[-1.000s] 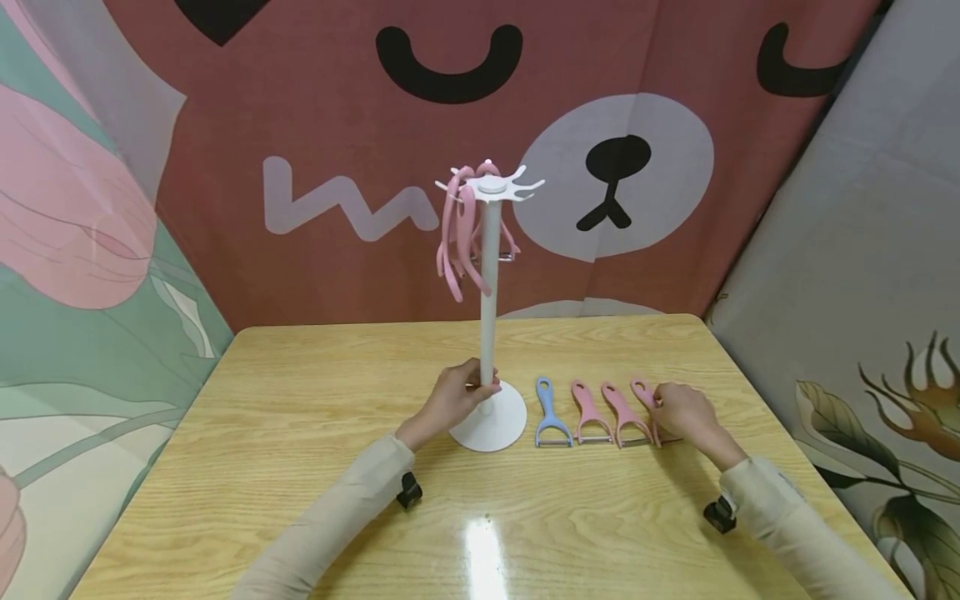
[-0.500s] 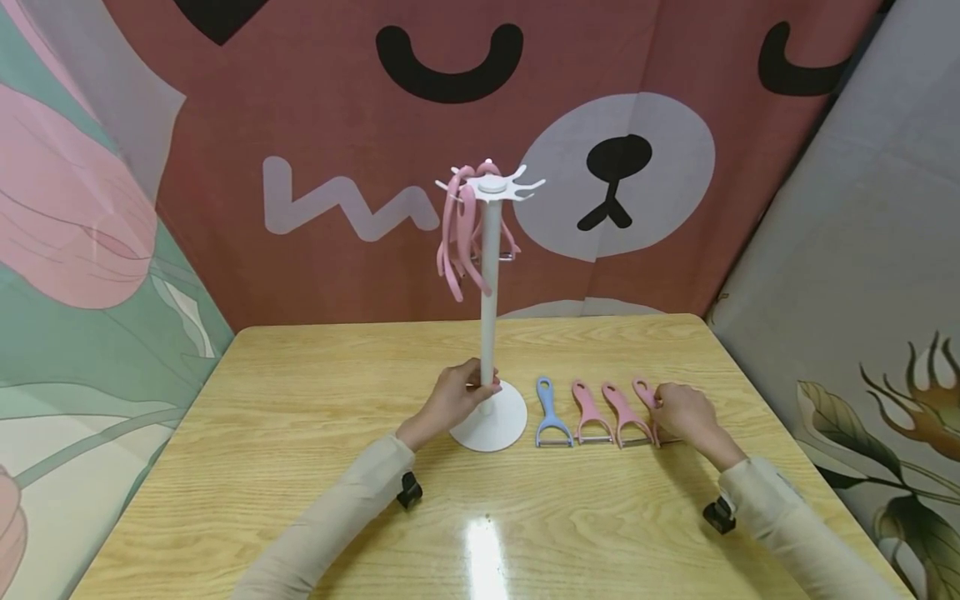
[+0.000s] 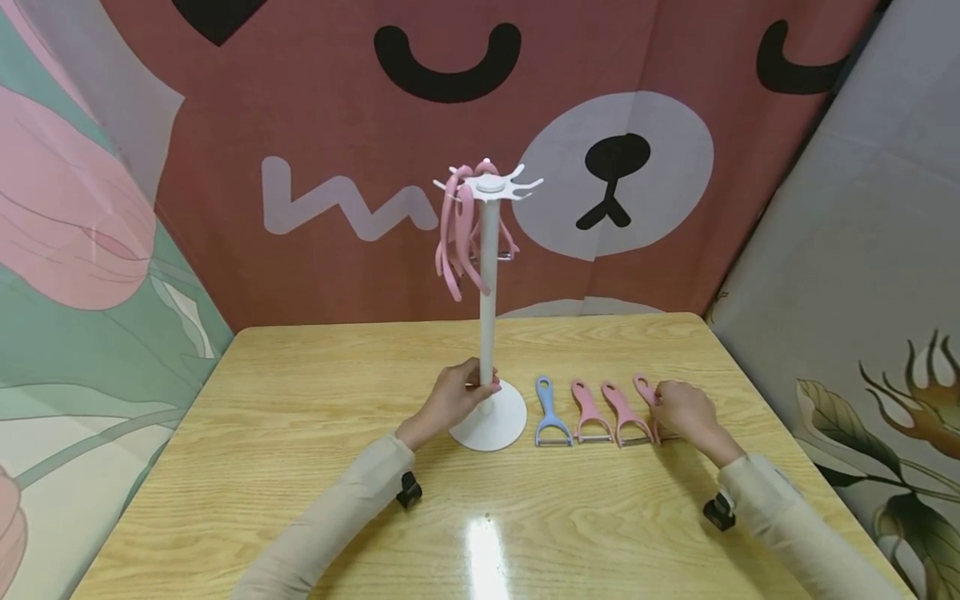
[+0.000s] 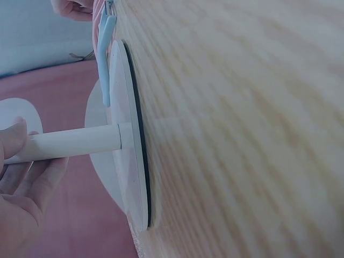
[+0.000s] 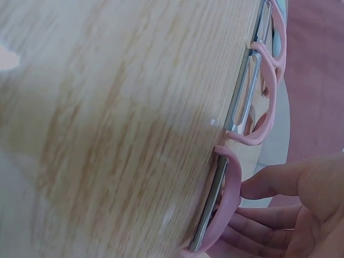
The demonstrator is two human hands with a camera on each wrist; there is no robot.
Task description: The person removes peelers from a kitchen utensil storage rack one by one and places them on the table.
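While the left hand (image 3: 448,393) gripped a white stand (image 3: 488,300) low on its pole (image 3: 487,342), the right hand (image 3: 686,408) held the rightmost pink peeler (image 3: 644,388) at the tabletop (image 3: 330,383). The left fingers (image 4: 48,183) were curled round the pole, with the thumb on the opposite side, a little above the round base (image 3: 506,427), which sat flat on the wood. On the right, thumb and fingers (image 5: 271,216) pinched the peeler from either side, near its forked head; the looped end of its handle showed past the hand. Its blade (image 5: 208,204) was close to the wood, though whether it touched could not be told.

Between the stand and the right hand, three more peelers lay in a row, handles pointing away from the person: a blue peeler (image 3: 550,410) just beside the base, then a second pink peeler (image 3: 589,408) and a third pink peeler (image 3: 624,410), the latter right next to the held one. At the top of the upright stand, white hooks (image 3: 523,185) spread outward, and several hanging pink peelers (image 3: 454,233) dangled from those on the left and rear, overlapping too much to count. Behind rose a reddish backdrop (image 3: 330,279) with a cartoon face.
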